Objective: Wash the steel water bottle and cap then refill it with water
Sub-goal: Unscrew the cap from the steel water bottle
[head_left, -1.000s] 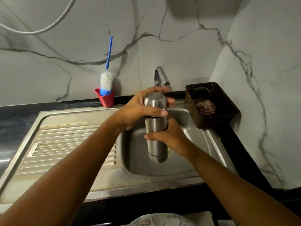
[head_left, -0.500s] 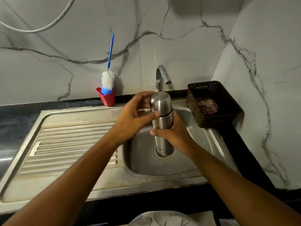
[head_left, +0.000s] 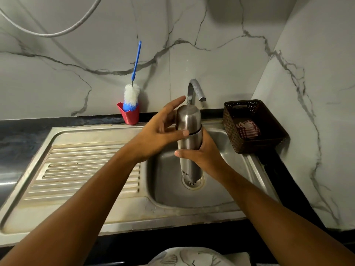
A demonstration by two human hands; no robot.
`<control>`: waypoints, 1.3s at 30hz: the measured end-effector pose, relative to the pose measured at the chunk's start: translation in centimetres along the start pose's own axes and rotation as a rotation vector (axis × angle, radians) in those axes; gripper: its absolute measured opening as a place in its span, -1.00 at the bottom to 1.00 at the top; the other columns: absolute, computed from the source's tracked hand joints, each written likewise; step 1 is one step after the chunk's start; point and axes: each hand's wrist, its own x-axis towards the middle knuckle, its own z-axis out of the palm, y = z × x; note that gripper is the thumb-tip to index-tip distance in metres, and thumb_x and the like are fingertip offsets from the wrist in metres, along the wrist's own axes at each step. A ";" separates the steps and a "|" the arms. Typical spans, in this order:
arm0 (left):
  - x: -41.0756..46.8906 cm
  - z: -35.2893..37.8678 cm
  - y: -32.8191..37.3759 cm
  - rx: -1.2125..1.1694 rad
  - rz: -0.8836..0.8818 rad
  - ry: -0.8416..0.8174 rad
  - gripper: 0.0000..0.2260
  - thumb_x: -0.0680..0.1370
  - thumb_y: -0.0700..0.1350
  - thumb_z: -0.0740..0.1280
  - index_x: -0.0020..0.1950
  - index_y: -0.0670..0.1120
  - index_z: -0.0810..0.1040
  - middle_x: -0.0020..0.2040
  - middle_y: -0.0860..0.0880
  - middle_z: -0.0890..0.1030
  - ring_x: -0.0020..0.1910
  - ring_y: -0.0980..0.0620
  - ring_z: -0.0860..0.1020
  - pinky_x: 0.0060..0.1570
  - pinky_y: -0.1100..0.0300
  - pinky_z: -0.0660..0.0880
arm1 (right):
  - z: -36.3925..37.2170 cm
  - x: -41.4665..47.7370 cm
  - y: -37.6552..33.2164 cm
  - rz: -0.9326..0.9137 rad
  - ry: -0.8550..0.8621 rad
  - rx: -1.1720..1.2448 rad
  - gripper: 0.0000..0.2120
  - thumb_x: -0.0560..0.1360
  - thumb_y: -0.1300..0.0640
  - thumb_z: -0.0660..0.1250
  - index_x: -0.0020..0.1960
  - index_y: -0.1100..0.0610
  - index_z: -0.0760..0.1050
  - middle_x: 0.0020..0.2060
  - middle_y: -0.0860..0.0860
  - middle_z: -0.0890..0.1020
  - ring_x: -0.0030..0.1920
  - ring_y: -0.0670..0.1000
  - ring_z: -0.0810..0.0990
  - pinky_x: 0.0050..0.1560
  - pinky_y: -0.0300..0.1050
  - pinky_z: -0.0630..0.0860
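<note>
Steel bottle [head_left: 190, 167]: is standing upright in the sink [head_left: 165, 169], its base hanging over the drain [head_left: 193, 184] (contact cannot be told).
Cap [head_left: 188, 117]: is sitting on the bottle's top, just below the tap [head_left: 195, 89].
Right hand [head_left: 205, 154]: is gripping the bottle's middle, thumb crossing the front.
Left hand [head_left: 157, 133]: is resting against the cap with its fingers stretched straight, thumb tip touching the seam and nothing clasped.
Bottle brush [head_left: 131, 96]: is standing in a red cup [head_left: 129, 117] on the tabletop.
Basket [head_left: 269, 139]: is sitting right of the sink, holding a checked cloth [head_left: 247, 129].

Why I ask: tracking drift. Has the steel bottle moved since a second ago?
Yes. The steel bottle rose: the drain its base hid now shows beneath it.
</note>
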 end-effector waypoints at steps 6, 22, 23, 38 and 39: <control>0.1 -2.0 0.5 0.121 -0.005 0.022 -0.34 0.40 -0.07 0.60 0.46 0.09 0.45 0.19 0.12 0.63 0.17 0.24 0.62 0.06 0.40 0.56 | 0.0 -0.2 -0.5 -0.021 -0.106 -0.042 -0.21 0.32 0.20 0.66 0.43 -0.08 0.37 0.15 -0.10 0.64 0.13 -0.08 0.66 0.07 -0.08 0.67; 0.3 -4.4 6.1 0.784 0.110 -0.400 -0.51 0.53 -0.09 0.54 0.41 0.15 0.51 0.34 0.09 0.52 0.28 0.13 0.51 0.24 0.22 0.51 | 0.2 -1.4 -0.2 -0.096 -0.086 -0.217 -0.28 0.27 0.13 0.69 0.33 -0.04 0.44 0.10 -0.10 0.67 0.06 -0.08 0.67 0.06 -0.04 0.68; 0.4 -4.5 6.2 0.800 0.094 -0.406 -0.57 0.53 -0.09 0.54 0.36 0.13 0.55 0.28 0.10 0.56 0.24 0.14 0.55 0.23 0.20 0.53 | 0.3 -1.5 0.0 -0.092 -0.088 -0.214 -0.29 0.27 0.14 0.69 0.33 -0.04 0.45 0.09 -0.09 0.67 0.05 -0.07 0.68 0.06 -0.01 0.69; 0.1 -2.6 4.5 0.888 0.173 -0.347 -0.44 0.52 -0.04 0.55 0.48 0.07 0.45 0.34 0.08 0.54 0.24 0.20 0.46 0.15 0.48 0.31 | -0.3 -1.8 0.4 -0.078 -0.065 -0.194 -0.29 0.24 0.11 0.69 0.31 -0.04 0.46 0.07 -0.05 0.68 0.03 0.00 0.69 0.05 0.11 0.69; 0.1 -2.6 4.4 0.884 0.181 -0.318 -0.47 0.52 -0.07 0.55 0.45 0.06 0.47 0.31 0.06 0.57 0.22 0.18 0.49 0.15 0.46 0.33 | -0.4 -1.8 0.4 -0.078 -0.067 -0.194 -0.28 0.25 0.11 0.69 0.32 -0.04 0.45 0.07 -0.06 0.67 0.03 0.00 0.69 0.05 0.11 0.69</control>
